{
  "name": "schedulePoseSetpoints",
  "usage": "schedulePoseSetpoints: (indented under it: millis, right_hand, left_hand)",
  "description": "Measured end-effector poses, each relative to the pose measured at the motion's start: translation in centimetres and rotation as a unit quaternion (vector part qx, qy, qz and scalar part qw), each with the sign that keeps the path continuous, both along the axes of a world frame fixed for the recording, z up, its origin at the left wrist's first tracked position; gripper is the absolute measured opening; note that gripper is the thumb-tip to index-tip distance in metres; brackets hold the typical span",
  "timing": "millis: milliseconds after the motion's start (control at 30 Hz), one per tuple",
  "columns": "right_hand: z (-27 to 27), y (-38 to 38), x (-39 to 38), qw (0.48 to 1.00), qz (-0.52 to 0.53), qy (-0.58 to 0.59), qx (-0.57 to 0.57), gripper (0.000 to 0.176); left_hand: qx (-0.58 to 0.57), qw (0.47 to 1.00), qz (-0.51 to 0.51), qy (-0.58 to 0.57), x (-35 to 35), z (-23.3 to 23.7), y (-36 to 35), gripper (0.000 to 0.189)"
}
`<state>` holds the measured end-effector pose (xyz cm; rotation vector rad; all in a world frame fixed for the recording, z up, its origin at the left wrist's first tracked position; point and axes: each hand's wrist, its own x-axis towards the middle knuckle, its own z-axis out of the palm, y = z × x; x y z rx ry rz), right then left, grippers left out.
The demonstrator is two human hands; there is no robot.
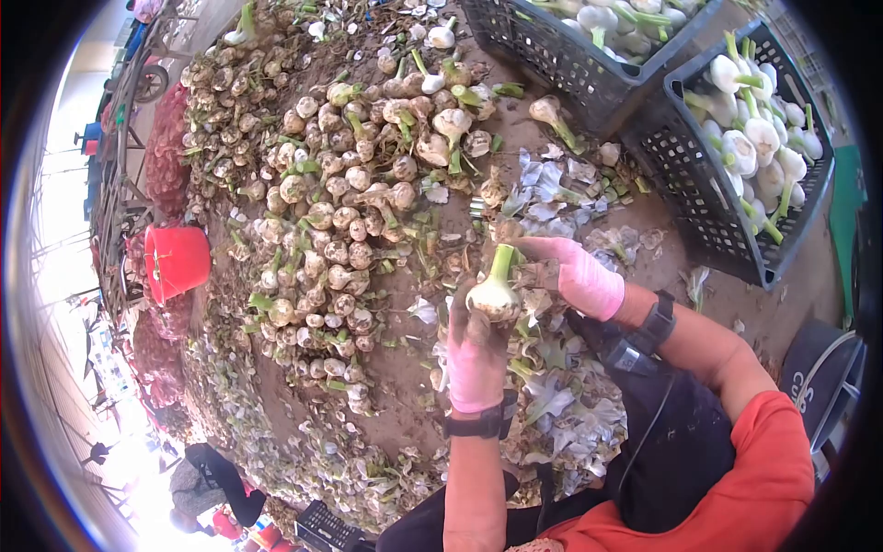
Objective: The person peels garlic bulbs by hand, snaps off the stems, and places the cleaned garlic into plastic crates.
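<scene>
A white garlic bulb [495, 300] with a cut green stem is held upright in my left hand [475, 363], whose dirty fingertips close around its lower side. From the right, my right hand [584, 278] reaches in with its fingers curled and pinched against the bulb's side, close to the stem. Any loose skin between those fingers is too small to make out. Both hands wear pink gloves with soil-darkened fingers. Below and beside them lie peeled garlic skins [552, 396]. Ahead spreads a heap of unpeeled, soil-covered garlic bulbs [340, 221].
Two black crates of cleaned garlic, one nearer [676, 179] and one farther [561, 60], stand at the upper right. A red bucket [177, 264] sits left, near red mesh sacks [167, 152]. A dark bucket [823, 377] is at far right. Another person [210, 483] is at lower left.
</scene>
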<state>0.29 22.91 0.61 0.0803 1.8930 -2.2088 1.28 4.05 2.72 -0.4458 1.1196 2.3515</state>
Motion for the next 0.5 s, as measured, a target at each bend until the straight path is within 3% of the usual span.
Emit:
schedulePoseSetpoints:
  millis: [33,100,133,233,267,500]
  right_hand:
    - [0.4,-0.2,-0.2,1.0,-0.002,0.0,0.001,0.041]
    - [1.4,-0.6,-0.7,0.999,0.009,-0.044,-0.024,0.045]
    - [1.8,-0.9,-0.6,0.997,-0.009,-0.046,-0.054,0.044]
    - [1.9,-1.9,-0.7,0.997,-0.011,-0.057,-0.05,0.041]
    - [1.9,-1.9,-0.8,0.998,-0.001,-0.057,-0.013,0.044]
    - [1.3,-1.1,-0.5,0.998,0.005,-0.043,-0.049,0.045]
  left_hand:
    - [0.001,1.0,-0.002,0.0,0.2,0.6,0.6,0.052]
    - [-0.171,0.981,-0.007,0.095,0.9,1.3,2.1,0.053]
    - [-0.173,0.978,-0.019,0.113,1.4,1.1,2.1,0.056]
    - [-0.391,0.898,0.006,0.202,2.6,-0.1,3.5,0.062]
    - [-0.392,0.897,0.007,0.203,2.7,-0.6,3.3,0.062]
    - [-0.268,0.954,0.003,0.135,1.8,0.9,2.1,0.064]
